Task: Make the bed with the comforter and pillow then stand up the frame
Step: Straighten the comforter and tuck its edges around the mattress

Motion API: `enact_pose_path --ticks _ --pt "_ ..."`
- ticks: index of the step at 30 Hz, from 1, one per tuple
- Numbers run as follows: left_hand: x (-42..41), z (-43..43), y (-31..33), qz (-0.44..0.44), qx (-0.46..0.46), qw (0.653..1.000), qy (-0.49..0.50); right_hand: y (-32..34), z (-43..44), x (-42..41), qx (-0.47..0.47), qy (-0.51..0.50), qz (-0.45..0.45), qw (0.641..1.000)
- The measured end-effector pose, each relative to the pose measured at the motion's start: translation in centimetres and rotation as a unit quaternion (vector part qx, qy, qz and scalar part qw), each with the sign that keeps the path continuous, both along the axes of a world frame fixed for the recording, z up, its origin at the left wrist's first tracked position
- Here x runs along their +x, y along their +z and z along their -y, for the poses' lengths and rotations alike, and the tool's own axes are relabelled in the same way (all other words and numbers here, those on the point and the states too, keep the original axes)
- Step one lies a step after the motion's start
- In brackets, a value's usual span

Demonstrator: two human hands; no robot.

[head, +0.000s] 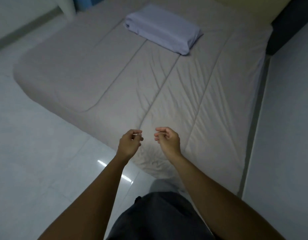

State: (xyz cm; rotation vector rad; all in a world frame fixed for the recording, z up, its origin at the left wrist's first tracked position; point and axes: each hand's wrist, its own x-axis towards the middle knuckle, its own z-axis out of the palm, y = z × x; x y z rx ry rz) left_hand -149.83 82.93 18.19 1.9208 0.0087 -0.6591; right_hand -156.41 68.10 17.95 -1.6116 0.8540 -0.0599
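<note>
Bed (260, 49) looks made; frame next.
Grey comforter (149, 75) flat on it, pillow (163, 38) on top at far end. L hand (130, 142) & R hand (167, 139) hover over near edge, fingers loosely curled, empty. No frame in view; find it.

Lavender pillow (162, 38) atop spread comforter (115, 70)
</note>
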Motion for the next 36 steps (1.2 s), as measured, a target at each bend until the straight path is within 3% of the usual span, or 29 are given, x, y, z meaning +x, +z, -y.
enact_pose_path --ticks 11,16,23,36 --pt "21.9 -13.6 0.7 0.025 0.008 0.999 0.044 -1.6 -12.9 23.7 -0.001 0.105 -0.023 0.994" --pt "31.6 -21.7 1.2 -0.012 0.062 0.998 0.004 -2.3 -19.7 34.1 0.002 0.137 -0.057 0.989" --pt "45.0 -34.0 0.8 -0.044 0.077 0.996 0.028 -3.1 -29.2 47.7 -0.028 0.188 -0.099 0.977" --pt "67.2 -54.2 1.8 -0.068 0.092 0.99 -0.082 -3.1 -49.8 66.0 0.017 0.072 -0.146 0.986"
